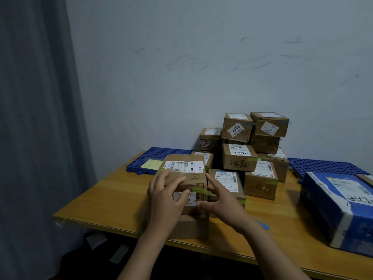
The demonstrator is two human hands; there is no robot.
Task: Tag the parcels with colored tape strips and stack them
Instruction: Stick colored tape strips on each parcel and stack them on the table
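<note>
Forearms reach forward, converging. Your left hand [167, 197] lies flat, fingers relaxed, across the front edge of the brown cardboard parcel with white shipping label [193, 178]. Your right hand [222, 197], fingers spread wide, touches its right side, by the green tape strip [201, 191] between your hands.

head view — looking down, near the table [113, 197]

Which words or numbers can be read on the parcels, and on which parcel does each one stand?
"5004": white sticker, upper stacked box.
"2490": top label of the middle box.
Printed shipping labels and other handwriting: too blurred to read.
</note>
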